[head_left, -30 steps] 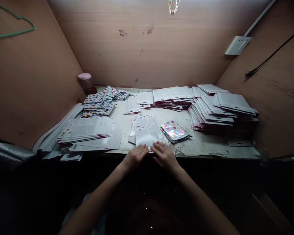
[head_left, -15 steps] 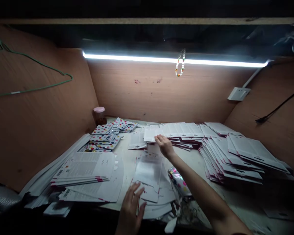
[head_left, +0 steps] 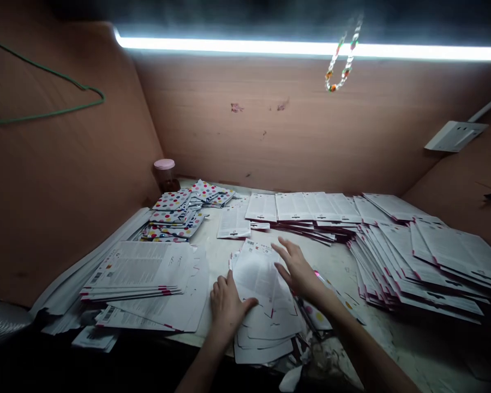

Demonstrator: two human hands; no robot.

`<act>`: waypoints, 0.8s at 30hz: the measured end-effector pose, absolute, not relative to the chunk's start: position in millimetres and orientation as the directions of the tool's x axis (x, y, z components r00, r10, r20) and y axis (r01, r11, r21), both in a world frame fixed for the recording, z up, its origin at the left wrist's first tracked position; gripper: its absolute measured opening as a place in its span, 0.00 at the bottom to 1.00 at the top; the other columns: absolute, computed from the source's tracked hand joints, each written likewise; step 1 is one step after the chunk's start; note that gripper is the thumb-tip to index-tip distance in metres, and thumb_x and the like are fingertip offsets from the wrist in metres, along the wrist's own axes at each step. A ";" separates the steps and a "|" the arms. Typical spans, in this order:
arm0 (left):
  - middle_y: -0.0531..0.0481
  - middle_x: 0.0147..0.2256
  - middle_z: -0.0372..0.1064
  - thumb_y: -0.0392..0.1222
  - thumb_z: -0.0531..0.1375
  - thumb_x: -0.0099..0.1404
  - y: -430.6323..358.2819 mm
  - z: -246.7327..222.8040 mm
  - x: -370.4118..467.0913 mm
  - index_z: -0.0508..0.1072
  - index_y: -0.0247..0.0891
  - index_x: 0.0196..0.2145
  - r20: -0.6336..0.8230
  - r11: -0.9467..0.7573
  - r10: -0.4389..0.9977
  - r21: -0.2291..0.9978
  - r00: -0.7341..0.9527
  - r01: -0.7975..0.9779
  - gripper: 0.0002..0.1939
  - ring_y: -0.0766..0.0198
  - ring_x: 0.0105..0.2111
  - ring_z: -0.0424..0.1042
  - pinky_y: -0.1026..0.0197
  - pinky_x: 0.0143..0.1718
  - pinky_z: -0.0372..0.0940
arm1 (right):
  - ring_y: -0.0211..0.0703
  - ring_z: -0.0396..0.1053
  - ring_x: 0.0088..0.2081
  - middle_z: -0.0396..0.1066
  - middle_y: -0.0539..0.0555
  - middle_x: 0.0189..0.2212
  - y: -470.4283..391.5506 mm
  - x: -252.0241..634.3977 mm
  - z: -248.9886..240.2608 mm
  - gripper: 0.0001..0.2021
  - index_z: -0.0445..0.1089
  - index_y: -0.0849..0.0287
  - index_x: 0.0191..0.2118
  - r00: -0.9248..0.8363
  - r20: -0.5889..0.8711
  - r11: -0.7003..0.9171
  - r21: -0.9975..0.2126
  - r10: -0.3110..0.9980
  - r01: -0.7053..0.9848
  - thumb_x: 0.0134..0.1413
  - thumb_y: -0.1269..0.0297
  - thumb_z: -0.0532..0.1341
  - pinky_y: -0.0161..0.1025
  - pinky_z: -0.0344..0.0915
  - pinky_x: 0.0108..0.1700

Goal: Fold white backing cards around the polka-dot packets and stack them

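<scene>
A small pile of white printed cards point(head_left: 262, 322) with cut flaps lies in front of me. My left hand point(head_left: 228, 305) rests at its left edge, thumb stretched over the top card and fingers apart from it. Just above the pile's right side is my right hand point(head_left: 298, 270), fingers spread and holding nothing; whether it touches the card I cannot tell. Partly under my right forearm lies a shiny dotted packet point(head_left: 317, 316). Beyond the pile, a row of flat white cards with hang slots point(head_left: 298, 207) lies along the back.
Stacked cards with pink edges point(head_left: 425, 262) fan out at the right. More printed sheets point(head_left: 143, 267) lie at the left, below folded polka-dot packets point(head_left: 174, 215). A pink-lidded jar point(head_left: 165, 172) stands in the back left corner. Beads point(head_left: 335, 82) hang by the light tube.
My right hand has come back from the row of cards at the rear to the near pile. My left hand has moved up onto the pile's left edge. The view has tilted down.
</scene>
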State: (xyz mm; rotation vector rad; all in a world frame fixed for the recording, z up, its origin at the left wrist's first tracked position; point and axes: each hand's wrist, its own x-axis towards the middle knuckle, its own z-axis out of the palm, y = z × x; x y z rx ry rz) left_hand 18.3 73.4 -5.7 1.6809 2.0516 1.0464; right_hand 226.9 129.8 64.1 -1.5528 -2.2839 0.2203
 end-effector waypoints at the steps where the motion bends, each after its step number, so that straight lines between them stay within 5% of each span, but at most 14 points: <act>1: 0.39 0.39 0.67 0.46 0.72 0.43 75.9 -2.2 17.9 0.69 0.34 0.46 0.198 0.053 0.937 0.735 -0.288 0.676 0.34 0.39 0.43 0.68 0.40 0.44 0.63 | 0.55 0.58 0.61 0.62 0.62 0.59 99.2 233.1 57.2 0.17 0.66 0.55 0.56 -0.271 0.252 0.368 -0.555 0.929 0.746 0.62 0.64 0.56 0.54 0.60 0.58; 3: 0.42 0.40 0.67 0.46 0.66 0.53 74.0 3.5 16.5 0.68 0.37 0.43 0.190 0.020 0.939 0.802 -0.287 0.596 0.20 0.46 0.41 0.71 0.45 0.42 0.66 | 0.54 0.71 0.48 0.72 0.61 0.45 44.5 232.4 40.8 0.13 0.72 0.55 0.45 -0.107 0.124 0.154 -0.926 0.987 0.346 0.61 0.55 0.57 0.54 0.68 0.50; 4: 0.43 0.40 0.67 0.46 0.61 0.60 70.0 5.9 16.4 0.67 0.38 0.42 0.189 0.003 0.943 0.819 -0.274 0.574 0.15 0.50 0.40 0.72 0.49 0.40 0.68 | 0.54 0.73 0.44 0.74 0.62 0.42 23.2 225.6 32.2 0.15 0.72 0.56 0.43 -0.076 -0.022 -0.016 -0.997 0.997 0.071 0.60 0.52 0.57 0.55 0.69 0.48; 6: 0.45 0.39 0.69 0.47 0.54 0.67 57.9 9.7 18.7 0.64 0.40 0.42 0.181 -0.033 0.944 0.883 -0.276 0.468 0.10 0.56 0.38 0.74 0.55 0.39 0.70 | 0.55 0.74 0.46 0.74 0.63 0.45 -3.6 204.0 17.4 0.18 0.72 0.58 0.45 -0.083 -0.235 -0.248 -0.883 0.968 -0.399 0.56 0.49 0.62 0.57 0.67 0.52; 8: 0.46 0.40 0.71 0.49 0.52 0.69 43.1 12.7 23.7 0.61 0.41 0.43 0.159 -0.065 0.934 0.956 -0.319 0.286 0.11 0.58 0.39 0.75 0.56 0.40 0.71 | 0.55 0.70 0.52 0.72 0.63 0.50 -11.0 181.6 8.4 0.22 0.72 0.59 0.47 -0.076 -0.307 -0.277 -0.691 0.949 -0.668 0.50 0.51 0.67 0.56 0.60 0.59; 12: 0.43 0.46 0.71 0.49 0.62 0.61 19.4 16.3 31.0 0.59 0.42 0.52 0.048 -0.038 0.950 0.999 -0.308 0.037 0.25 0.55 0.45 0.75 0.53 0.47 0.69 | 0.47 0.73 0.48 0.74 0.58 0.46 0.6 163.6 7.8 0.23 0.74 0.59 0.46 -0.080 -0.355 -0.261 -0.496 0.931 -0.828 0.43 0.57 0.72 0.48 0.62 0.59; 15: 0.40 0.48 0.71 0.47 0.65 0.56 11.2 15.0 30.9 0.58 0.40 0.56 -0.037 0.076 0.959 0.989 -0.280 0.129 0.33 0.51 0.47 0.74 0.49 0.49 0.68 | 0.41 0.74 0.42 0.76 0.55 0.39 4.9 166.2 16.5 0.17 0.75 0.62 0.42 -0.158 -0.419 -0.325 -0.364 0.894 -0.873 0.45 0.63 0.71 0.40 0.66 0.54; 19: 0.41 0.42 0.74 0.43 0.67 0.49 -0.3 9.8 33.8 0.60 0.37 0.53 -0.107 0.197 0.924 0.956 -0.367 0.219 0.35 0.45 0.44 0.74 0.44 0.48 0.67 | 0.43 0.72 0.47 0.76 0.53 0.41 -3.4 162.3 33.4 0.12 0.74 0.58 0.38 -0.198 -0.381 -0.305 -0.246 0.903 -0.920 0.45 0.66 0.71 0.42 0.66 0.54; 21: 0.41 0.43 0.74 0.43 0.67 0.49 -10.1 8.8 34.3 0.61 0.38 0.54 -0.164 0.196 0.958 0.973 -0.237 0.118 0.35 0.44 0.47 0.73 0.44 0.50 0.66 | 0.46 0.71 0.49 0.76 0.51 0.43 -8.3 158.0 40.9 0.15 0.73 0.55 0.41 -0.180 -0.369 -0.285 -0.253 0.912 -0.925 0.45 0.64 0.71 0.45 0.68 0.52; 24: 0.39 0.50 0.71 0.50 0.69 0.50 -22.3 11.2 25.9 0.64 0.40 0.54 -0.168 0.205 0.971 0.952 0.172 -0.226 0.36 0.41 0.55 0.66 0.43 0.57 0.58 | 0.48 0.71 0.49 0.76 0.52 0.43 -13.9 155.0 49.1 0.17 0.71 0.55 0.44 -0.151 -0.398 -0.278 -0.283 0.905 -0.918 0.47 0.62 0.71 0.48 0.70 0.50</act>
